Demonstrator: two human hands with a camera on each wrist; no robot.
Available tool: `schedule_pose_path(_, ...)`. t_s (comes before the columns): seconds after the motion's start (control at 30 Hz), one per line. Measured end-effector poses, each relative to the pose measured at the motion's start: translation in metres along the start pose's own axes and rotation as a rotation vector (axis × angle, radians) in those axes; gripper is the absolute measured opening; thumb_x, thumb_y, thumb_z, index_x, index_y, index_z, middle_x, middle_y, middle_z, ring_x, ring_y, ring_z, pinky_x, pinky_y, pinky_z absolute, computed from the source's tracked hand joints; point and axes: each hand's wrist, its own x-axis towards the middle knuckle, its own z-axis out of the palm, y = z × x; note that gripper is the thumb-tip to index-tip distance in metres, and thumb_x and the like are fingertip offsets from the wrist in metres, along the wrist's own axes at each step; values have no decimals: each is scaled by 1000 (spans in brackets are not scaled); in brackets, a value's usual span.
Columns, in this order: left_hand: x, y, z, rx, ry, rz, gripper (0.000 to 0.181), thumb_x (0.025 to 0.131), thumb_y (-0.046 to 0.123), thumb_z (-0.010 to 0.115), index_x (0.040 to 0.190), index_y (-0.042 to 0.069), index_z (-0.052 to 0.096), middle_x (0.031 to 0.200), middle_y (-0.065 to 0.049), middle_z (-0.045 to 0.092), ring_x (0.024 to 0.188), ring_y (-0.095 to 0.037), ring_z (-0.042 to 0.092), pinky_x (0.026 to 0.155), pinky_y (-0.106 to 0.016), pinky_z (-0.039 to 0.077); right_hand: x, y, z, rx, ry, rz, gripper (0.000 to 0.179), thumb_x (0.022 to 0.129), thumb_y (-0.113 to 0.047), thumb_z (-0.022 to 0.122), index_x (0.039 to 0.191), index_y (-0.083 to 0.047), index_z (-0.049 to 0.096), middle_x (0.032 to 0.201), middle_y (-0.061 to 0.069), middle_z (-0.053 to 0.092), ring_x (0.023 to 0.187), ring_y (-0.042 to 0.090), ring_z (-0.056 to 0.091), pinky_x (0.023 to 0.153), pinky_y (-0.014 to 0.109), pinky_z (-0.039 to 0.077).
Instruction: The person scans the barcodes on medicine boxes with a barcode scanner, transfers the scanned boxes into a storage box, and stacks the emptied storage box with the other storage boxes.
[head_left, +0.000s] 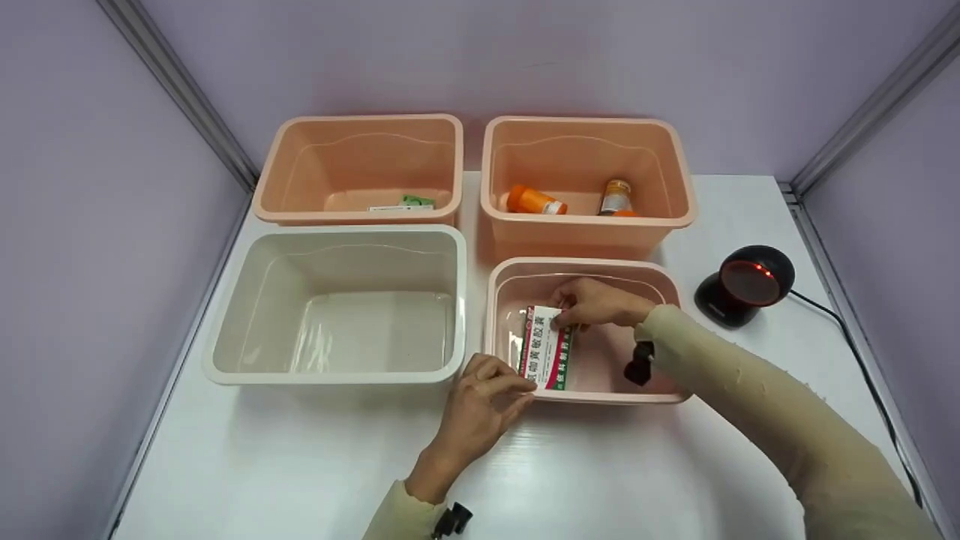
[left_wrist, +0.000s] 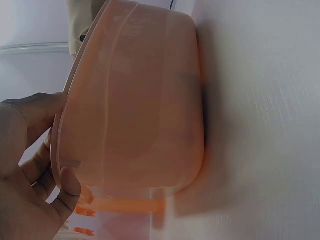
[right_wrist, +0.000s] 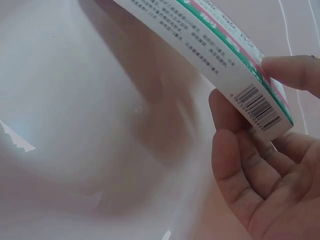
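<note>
In the head view my right hand point(head_left: 596, 301) pinches a medicine box point(head_left: 541, 349), white with red and green bands, by its far end. The box is inside the small pink bin point(head_left: 600, 397) at the front right. The right wrist view shows the thumb on top of the box point(right_wrist: 200, 50) and curled fingers point(right_wrist: 235, 160) under its barcode end. My left hand point(head_left: 472, 409) grips the bin's near left corner at the rim. From the left wrist, that hand point(left_wrist: 30, 170) is at the rim, against the bin's outer wall point(left_wrist: 140, 100).
A white bin point(head_left: 337, 379) stands on the left. Behind it, a peach bin point(head_left: 360, 217) contains small boxes. Another peach bin point(head_left: 585, 232) holds orange bottles point(head_left: 536, 201). A black scanner point(head_left: 750, 281), lit red, stands at right with its cable point(head_left: 855, 345) trailing forward.
</note>
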Motion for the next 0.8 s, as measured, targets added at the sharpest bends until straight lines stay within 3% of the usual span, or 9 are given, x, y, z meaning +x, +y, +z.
schedule_pose_path(0.53, 0, 0, 2, -9, 14, 1, 10, 84, 29, 80, 93, 26, 78, 92, 12, 64, 102, -8, 56, 93, -33, 46, -16, -9, -9, 27, -7, -48, 25, 89, -19, 73, 111, -8, 69, 94, 4, 70, 78, 17, 67, 77, 43, 58)
schedule_pose_path(0.8, -1, 1, 2, -20, -9, -29, 12, 85, 32, 79, 96, 27, 79, 93, 13, 64, 102, -7, 54, 93, -34, 44, -29, -14, -20, 74, 7, -82, 25, 92, -15, 70, 114, -5, 67, 105, 9, 70, 83, 16, 65, 78, 36, 56)
